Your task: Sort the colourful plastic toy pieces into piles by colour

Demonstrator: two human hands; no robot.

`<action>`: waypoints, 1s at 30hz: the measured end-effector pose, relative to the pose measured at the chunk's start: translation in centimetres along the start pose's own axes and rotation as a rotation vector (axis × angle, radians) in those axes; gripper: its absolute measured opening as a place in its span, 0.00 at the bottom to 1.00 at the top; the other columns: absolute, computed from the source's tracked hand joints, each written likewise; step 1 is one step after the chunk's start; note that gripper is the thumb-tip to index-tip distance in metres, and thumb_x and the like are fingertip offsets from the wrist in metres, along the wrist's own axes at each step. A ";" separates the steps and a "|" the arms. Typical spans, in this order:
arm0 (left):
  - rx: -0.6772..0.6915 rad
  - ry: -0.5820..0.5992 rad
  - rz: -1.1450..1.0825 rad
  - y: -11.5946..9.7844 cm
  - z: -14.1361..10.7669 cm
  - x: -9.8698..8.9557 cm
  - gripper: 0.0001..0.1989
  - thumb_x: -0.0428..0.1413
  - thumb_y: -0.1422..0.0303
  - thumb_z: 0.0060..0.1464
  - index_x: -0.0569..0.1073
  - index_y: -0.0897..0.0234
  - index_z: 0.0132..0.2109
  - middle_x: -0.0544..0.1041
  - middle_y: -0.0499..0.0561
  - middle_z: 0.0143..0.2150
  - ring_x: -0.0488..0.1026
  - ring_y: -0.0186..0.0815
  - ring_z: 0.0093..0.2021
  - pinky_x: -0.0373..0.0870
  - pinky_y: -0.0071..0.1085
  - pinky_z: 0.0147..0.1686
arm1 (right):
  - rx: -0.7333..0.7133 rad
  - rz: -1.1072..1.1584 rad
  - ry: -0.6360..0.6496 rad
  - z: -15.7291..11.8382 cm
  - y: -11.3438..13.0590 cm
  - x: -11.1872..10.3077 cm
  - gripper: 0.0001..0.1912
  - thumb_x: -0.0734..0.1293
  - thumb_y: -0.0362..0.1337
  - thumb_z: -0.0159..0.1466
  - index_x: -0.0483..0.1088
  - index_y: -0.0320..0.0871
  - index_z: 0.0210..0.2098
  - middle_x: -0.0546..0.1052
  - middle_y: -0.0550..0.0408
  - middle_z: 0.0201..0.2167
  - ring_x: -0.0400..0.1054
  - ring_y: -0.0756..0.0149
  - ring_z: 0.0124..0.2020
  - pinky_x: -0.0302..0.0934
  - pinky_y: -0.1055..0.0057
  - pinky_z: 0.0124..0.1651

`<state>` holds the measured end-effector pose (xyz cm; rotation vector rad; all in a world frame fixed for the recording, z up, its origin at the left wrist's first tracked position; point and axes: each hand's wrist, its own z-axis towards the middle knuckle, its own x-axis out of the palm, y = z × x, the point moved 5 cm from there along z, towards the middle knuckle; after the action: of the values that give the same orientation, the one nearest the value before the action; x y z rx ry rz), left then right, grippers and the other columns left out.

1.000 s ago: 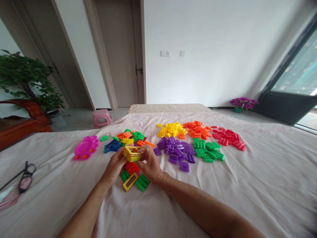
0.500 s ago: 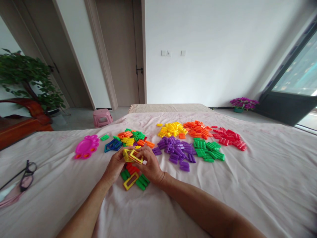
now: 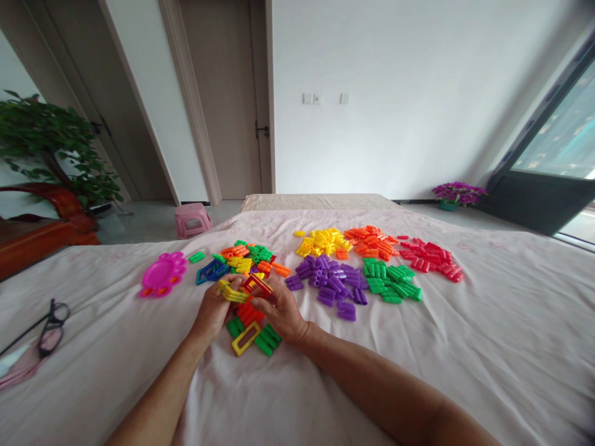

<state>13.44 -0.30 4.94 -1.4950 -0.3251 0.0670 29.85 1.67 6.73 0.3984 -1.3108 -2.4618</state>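
Observation:
My left hand (image 3: 214,310) is closed on a small stack of yellow frame-shaped toy tiles (image 3: 232,292). Close beside it, my right hand (image 3: 284,310) pinches a red rectangular frame tile (image 3: 258,285), with some yellow showing at its edge. Below both hands, a yellow rectangular frame tile (image 3: 246,339) lies on the cloth among green tube blocks (image 3: 268,340) and red-orange blocks (image 3: 248,314). Just beyond the hands is a mixed heap of orange, yellow and green blocks (image 3: 239,265), next to blue frame tiles (image 3: 212,272).
Sorted piles lie to the right: purple blocks (image 3: 329,280), yellow blocks (image 3: 324,242), orange blocks (image 3: 372,243), green blocks (image 3: 393,282) and red blocks (image 3: 431,255). A pink paw-shaped tray (image 3: 160,275) and glasses (image 3: 51,331) are at left. Wrinkled cloth (image 3: 418,365) covers the table.
A red frame tile now shows in my right hand, where a yellow one was. The yellow tiles have shifted slightly left with my left hand.

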 end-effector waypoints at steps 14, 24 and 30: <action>0.035 -0.179 0.199 -0.4 0.3 -1.3 0.24 0.63 0.50 0.46 0.74 0.61 0.44 0.80 0.49 0.36 0.76 0.36 0.32 0.69 0.29 0.29 | 0.314 0.302 -0.016 -0.1 -3.0 0.8 0.15 0.71 0.47 0.60 0.75 0.44 0.41 0.76 0.57 0.30 0.71 0.67 0.28 0.69 0.69 0.34; 0.150 -0.001 0.421 -2.6 -1.6 1.9 0.23 0.50 0.50 0.59 0.73 0.60 0.51 0.78 0.53 0.52 0.72 0.43 0.57 0.68 0.36 0.56 | 0.431 0.237 -0.079 0.0 -4.4 0.7 0.18 0.70 0.52 0.60 0.73 0.43 0.38 0.76 0.57 0.29 0.73 0.63 0.29 0.73 0.66 0.34; 0.136 0.060 0.476 -1.6 -2.0 3.3 0.21 0.54 0.53 0.57 0.66 0.60 0.51 0.77 0.53 0.49 0.74 0.41 0.52 0.70 0.37 0.52 | 0.410 0.207 -0.089 0.0 -3.4 0.6 0.15 0.68 0.48 0.63 0.74 0.44 0.40 0.77 0.56 0.30 0.74 0.62 0.31 0.72 0.66 0.35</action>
<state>16.83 -1.53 7.01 -1.4094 0.0881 0.4145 28.78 3.21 3.85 0.2340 -1.8008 -2.0585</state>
